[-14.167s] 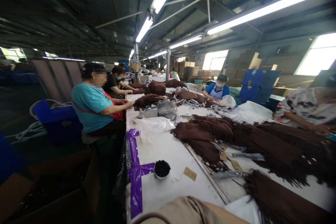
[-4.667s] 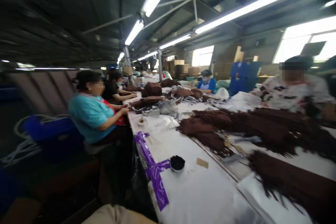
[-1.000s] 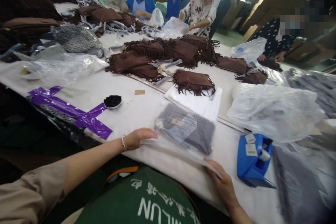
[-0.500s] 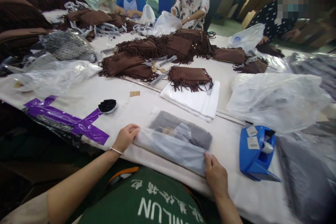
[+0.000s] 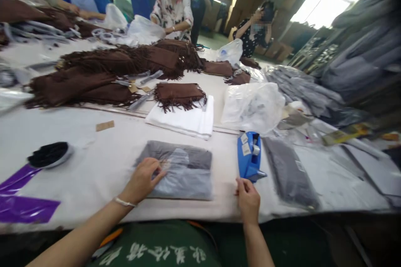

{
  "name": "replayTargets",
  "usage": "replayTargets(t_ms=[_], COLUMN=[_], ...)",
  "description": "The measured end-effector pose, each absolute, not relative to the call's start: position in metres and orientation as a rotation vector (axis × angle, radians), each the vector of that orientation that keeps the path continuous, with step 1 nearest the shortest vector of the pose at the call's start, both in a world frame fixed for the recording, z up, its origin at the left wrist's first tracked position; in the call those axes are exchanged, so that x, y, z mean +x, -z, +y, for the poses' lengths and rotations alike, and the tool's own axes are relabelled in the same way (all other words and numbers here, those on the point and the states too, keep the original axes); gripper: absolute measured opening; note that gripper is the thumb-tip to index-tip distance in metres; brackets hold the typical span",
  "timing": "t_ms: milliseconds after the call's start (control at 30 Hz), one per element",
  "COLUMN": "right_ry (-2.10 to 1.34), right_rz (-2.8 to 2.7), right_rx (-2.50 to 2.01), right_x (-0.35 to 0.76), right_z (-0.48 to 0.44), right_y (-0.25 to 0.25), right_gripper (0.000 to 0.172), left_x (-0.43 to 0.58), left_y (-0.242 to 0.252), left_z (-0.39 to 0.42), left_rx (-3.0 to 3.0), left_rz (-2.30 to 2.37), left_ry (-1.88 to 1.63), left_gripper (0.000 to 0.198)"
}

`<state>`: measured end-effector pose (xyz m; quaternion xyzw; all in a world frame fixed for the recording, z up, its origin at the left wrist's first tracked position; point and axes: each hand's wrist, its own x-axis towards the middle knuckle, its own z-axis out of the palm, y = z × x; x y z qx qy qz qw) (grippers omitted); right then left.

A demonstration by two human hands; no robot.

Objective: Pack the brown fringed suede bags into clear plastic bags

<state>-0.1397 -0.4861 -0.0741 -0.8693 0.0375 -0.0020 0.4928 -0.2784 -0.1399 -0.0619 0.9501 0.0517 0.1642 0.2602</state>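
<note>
A grey folded item in a clear plastic bag [image 5: 188, 183] lies flat in front of me, its milky flap folded over the near half. My left hand [image 5: 142, 181] rests on the bag's left part, fingers bent and the thumb apart from them. To the right of the bag, my right hand [image 5: 248, 200] has thumb and fingers pinched together just below a blue tape dispenser [image 5: 244, 162]. Whether a strip of tape is between those fingertips cannot be made out. The dispenser's pointed end faces me, close to the right hand.
A fringed brown pouch [image 5: 180, 91] sits on folded white cloth [image 5: 188, 121], with more brown pouches [image 5: 84, 85] behind. Right of the dispenser lies another bagged grey item [image 5: 290, 175]. A dish of black pieces [image 5: 50, 154] and purple tape [image 5: 28, 208] are left. Several people stand across the table.
My view has swung right. The flap now lies folded down on the bag. My right hand has left the bag's right corner for the dispenser, while the left has moved onto the bag.
</note>
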Motion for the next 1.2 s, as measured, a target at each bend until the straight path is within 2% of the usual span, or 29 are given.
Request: replayTargets(t_ms=[133,300,533,667,800,967,1100,1200], right_ry=[0.317,0.148,0.370,0.387,0.235,0.417,0.411,0.412], right_rz=[0.320,0.173,0.220,0.231,0.092,0.123,0.196,0.078], right_rx=[-2.025,-1.947,-2.014,-2.023,-1.974,-1.991,-2.214,-2.256], right_x=[-0.104,-0.068,-0.105,-0.092,-0.074,-0.105,-0.125,-0.128], right_z=[-0.539,-0.540,-0.544,-0.549,-0.533,-0.531,-0.553,-0.546], right_y=[0.056,0.049,0.068,0.064,0.045,0.051,0.065,0.053], right_gripper=[0.058,0.053,0.041,0.050,0.058,0.067,0.066,0.063], left_x=[-0.276,-0.276,-0.277,-0.276,-0.276,-0.279,-0.280,-0.281], left_y=[0.065,0.064,0.061,0.062,0.066,0.062,0.058,0.058], left_z=[-0.133,-0.135,-0.136,-0.134,-0.132,-0.136,-0.138,-0.138], left_rx=[2.561,2.575,2.569,2.562,2.555,2.535,2.499,2.468], left_rz=[0.082,0.135,0.166,0.162,0.172,0.230,0.311,0.352], left_ry=[-0.478,-0.472,-0.489,-0.457,-0.422,-0.410,-0.377,-0.352], left_gripper=[0.027,0.029,0.032,0.032,0.031,0.025,0.021,0.020])
